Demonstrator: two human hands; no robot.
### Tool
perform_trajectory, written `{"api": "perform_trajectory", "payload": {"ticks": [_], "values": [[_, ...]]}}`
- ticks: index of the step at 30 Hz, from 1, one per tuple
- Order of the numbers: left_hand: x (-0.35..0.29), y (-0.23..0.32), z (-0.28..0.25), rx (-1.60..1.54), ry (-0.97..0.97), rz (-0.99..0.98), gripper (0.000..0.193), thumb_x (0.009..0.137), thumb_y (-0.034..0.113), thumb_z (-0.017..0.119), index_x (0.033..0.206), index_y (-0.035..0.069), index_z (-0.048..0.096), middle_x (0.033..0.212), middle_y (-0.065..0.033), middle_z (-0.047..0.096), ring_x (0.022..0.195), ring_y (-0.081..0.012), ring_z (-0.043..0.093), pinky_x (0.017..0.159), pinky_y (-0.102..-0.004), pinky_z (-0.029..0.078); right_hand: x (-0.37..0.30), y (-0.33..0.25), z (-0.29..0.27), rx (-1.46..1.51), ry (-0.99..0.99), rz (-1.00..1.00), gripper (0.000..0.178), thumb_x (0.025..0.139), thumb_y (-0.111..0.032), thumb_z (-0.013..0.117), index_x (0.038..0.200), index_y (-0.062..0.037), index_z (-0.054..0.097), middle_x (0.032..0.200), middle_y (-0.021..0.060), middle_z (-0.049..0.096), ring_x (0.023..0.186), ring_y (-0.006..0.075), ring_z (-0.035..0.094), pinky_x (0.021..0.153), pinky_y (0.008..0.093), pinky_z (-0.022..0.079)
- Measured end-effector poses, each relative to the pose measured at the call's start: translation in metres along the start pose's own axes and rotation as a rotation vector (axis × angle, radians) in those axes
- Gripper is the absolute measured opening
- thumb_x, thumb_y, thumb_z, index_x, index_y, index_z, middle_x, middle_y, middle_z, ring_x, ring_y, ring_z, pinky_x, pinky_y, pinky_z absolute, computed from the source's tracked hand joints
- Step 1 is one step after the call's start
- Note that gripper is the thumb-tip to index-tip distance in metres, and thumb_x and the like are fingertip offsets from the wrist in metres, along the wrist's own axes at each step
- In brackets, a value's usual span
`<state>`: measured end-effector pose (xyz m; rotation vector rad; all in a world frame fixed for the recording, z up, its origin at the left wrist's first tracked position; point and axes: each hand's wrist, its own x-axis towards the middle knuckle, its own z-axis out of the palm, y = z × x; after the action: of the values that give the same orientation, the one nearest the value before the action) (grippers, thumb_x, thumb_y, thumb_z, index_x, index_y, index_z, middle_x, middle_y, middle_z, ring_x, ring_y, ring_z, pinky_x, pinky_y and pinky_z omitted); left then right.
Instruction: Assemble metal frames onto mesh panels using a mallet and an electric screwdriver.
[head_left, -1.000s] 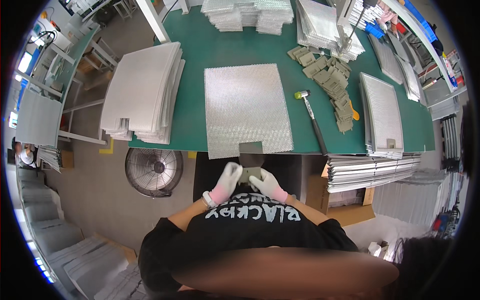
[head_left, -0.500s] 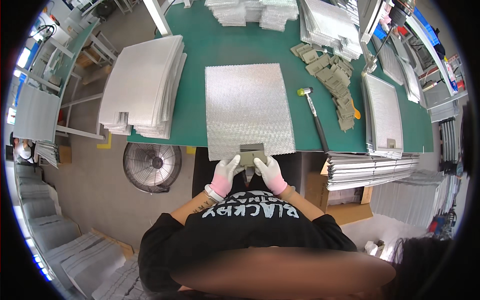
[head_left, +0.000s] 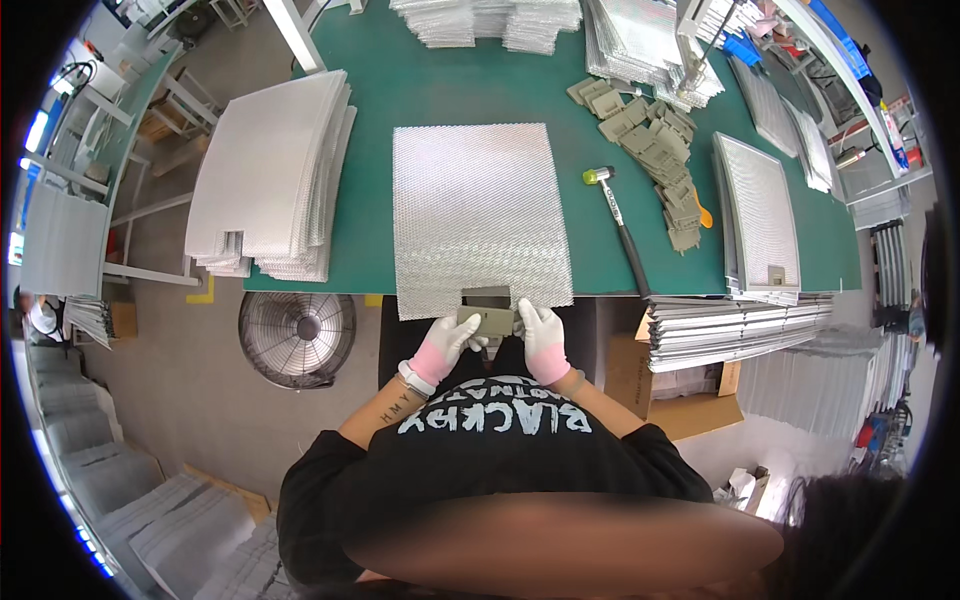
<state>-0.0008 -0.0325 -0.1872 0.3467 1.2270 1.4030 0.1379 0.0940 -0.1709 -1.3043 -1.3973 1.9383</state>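
A silvery mesh sheet lies flat on the green table, its near edge reaching past the table's front edge. At a notch in that near edge sits an olive-grey plastic latch piece. My left hand, in a white glove with a pink cuff, grips the piece's left end between thumb and fingers. My right hand, gloved alike, pinches the sheet's near edge just right of the notch, beside the piece's right end. The fingers beneath the sheet and piece are hidden.
A mallet with a yellow-green head lies right of the sheet. Beyond it are piled olive-grey plastic pieces and an orange tool. Mesh stacks stand left and right. A floor fan stands below the table's left edge.
My right hand has shifted from the plastic latch piece's right end up onto the mesh sheet's edge beside the notch. My left hand still holds the piece. The whole view has shifted slightly.
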Motion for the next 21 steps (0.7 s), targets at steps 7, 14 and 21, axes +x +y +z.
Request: {"api": "perform_trajectory", "payload": {"ticks": [7,14,21], "values": [[-0.004,0.004,0.013,-0.26,0.046,-0.073,0.038,0.104,0.029,0.053,0.127,-0.001,0.054,0.11,-0.0064,0.066,0.087,-0.0117,0.064,0.079,-0.0252,0.053,0.004,0.015,-0.005,-0.057,-0.004,-0.026,0.034,0.099,-0.034,0.062,0.087,-0.0014,0.066,0.075,0.0005,0.063,0.067,0.0083,0.057,0.063,0.0242,0.047],[-0.02,0.061,-0.015,1.102,-0.733,-0.305,0.046,0.104,0.041,0.045,0.114,0.002,0.067,0.103,-0.0078,0.071,0.092,-0.0152,0.066,0.083,-0.0311,0.053,0.006,0.035,-0.008,-0.039,-0.482,0.001,0.052,0.105,-0.046,0.04,0.111,0.0015,0.061,0.089,0.0088,0.067,0.075,0.0159,0.063,0.07,0.0284,0.053],[0.09,0.149,0.018,1.684,-0.206,0.953,0.058,0.087,0.045,0.066,0.135,0.014,0.058,0.143,-0.0159,0.051,0.136,-0.0401,0.041,0.113,-0.055,0.03,0.001,0.017,0.014,0.013,-0.201,-0.091,0.041,0.106,-0.029,0.04,0.09,-0.0002,0.065,0.081,0.0076,0.067,0.067,0.0124,0.061,0.057,0.0285,0.047]]}}
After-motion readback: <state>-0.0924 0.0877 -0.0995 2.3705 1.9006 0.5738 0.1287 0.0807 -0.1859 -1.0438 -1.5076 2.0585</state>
